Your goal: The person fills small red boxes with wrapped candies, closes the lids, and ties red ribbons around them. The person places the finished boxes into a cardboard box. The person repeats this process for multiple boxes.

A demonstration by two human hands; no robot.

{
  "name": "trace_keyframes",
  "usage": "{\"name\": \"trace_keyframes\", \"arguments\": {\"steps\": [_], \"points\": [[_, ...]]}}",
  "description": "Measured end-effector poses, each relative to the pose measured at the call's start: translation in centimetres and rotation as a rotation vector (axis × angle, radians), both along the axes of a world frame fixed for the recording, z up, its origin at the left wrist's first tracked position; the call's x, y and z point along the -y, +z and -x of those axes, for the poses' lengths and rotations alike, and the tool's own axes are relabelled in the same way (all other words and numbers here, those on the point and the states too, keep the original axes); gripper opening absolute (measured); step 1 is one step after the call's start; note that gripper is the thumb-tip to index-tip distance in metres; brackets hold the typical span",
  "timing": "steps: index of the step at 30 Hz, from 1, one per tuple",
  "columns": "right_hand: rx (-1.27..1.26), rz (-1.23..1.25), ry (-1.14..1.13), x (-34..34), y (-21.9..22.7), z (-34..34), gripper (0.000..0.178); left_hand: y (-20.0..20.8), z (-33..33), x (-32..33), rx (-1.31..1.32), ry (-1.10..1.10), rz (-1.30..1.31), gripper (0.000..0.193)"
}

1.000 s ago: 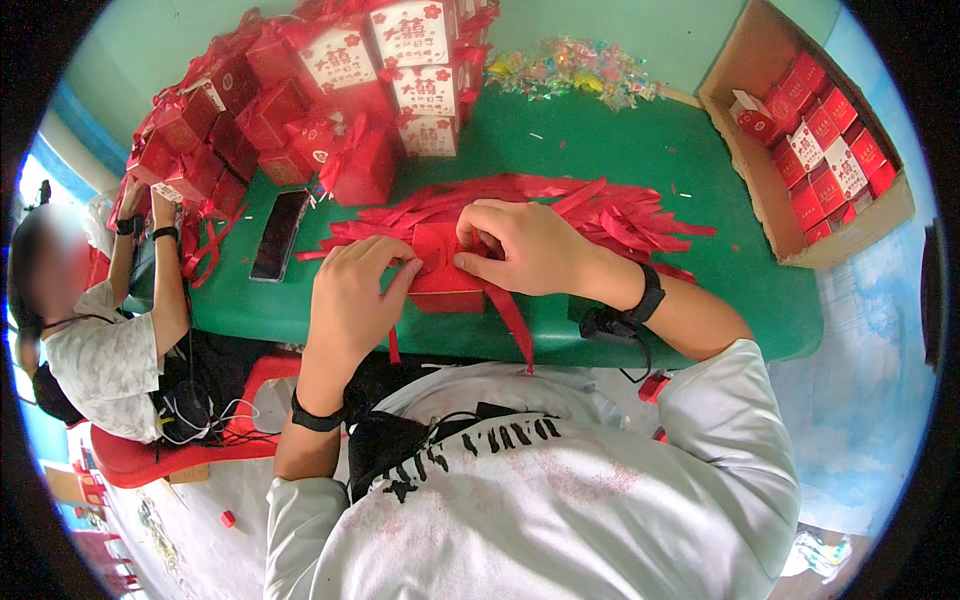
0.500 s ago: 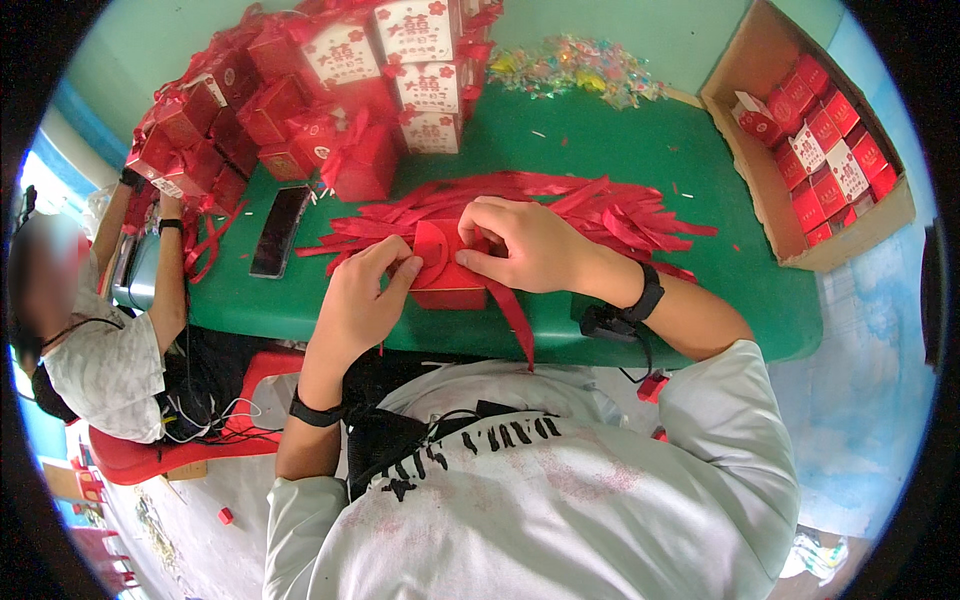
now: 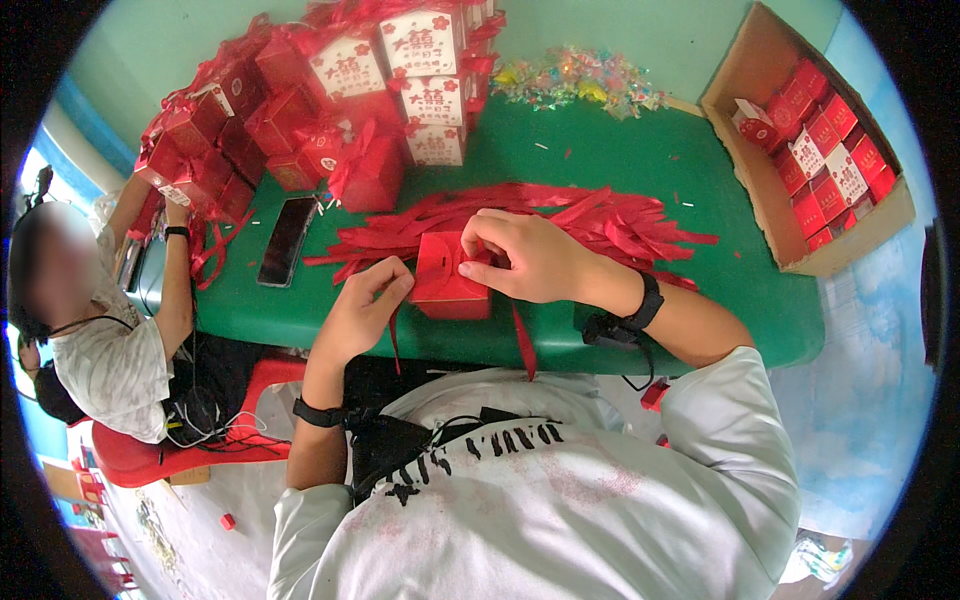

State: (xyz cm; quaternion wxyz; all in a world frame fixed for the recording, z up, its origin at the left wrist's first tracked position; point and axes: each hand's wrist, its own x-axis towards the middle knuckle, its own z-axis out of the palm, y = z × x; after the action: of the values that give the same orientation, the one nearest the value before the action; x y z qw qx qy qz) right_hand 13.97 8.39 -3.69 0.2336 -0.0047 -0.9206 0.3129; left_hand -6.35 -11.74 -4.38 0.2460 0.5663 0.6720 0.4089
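Note:
A small red gift box stands near the front edge of the green table, between my hands. Its top flaps are folded down flat, with a small slit at the middle. My left hand is closed, its thumb and fingertips at the box's left edge. My right hand is curled over the right side, its thumb on the lid; some of its fingertips are hidden. A red ribbon tail hangs in front of the box over the table edge. Another thin ribbon drops below my left hand. Behind the box lies a heap of loose red ribbons.
Stacked red and white gift boxes fill the back left. A phone lies left of the ribbons. Shiny wrapped candies are piled at the back. A cardboard carton holds more boxes. Another person works at the left.
The round flap that stood up between my fingers now lies flat on the box top. My left hand has moved off the lid to the box's left edge.

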Motion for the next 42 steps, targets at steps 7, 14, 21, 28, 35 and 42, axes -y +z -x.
{"name": "trace_keyframes", "arguments": {"steps": [7,14,21,28,35,42], "points": [[0.012,-0.01,0.024,-0.1,0.4,-0.2,0.028,-0.8,0.8,0.1,0.044,-0.027,0.027,0.021],[0.014,-0.023,0.041,-0.3,0.2,-0.4,0.028,-0.5,0.3,0.4,0.045,0.028,0.07,0.013],[0.062,-0.074,0.041,0.2,1.2,-0.8,0.022,1.5,-1.6,-0.9,-0.294,0.124,-0.347,0.018],[-0.012,-0.232,-0.12,1.4,0.9,-0.7,0.018,3.4,-4.3,-1.7,-0.786,0.065,-0.26,0.011],[-0.096,-0.037,-0.084,0.9,-0.4,-0.1,0.011,1.6,-4.1,-3.3,-0.523,0.217,-0.216,0.016],[-0.022,-0.151,-0.094,1.2,0.0,-0.5,0.02,2.5,-2.7,-3.0,-0.619,0.274,0.02,0.04]]}}
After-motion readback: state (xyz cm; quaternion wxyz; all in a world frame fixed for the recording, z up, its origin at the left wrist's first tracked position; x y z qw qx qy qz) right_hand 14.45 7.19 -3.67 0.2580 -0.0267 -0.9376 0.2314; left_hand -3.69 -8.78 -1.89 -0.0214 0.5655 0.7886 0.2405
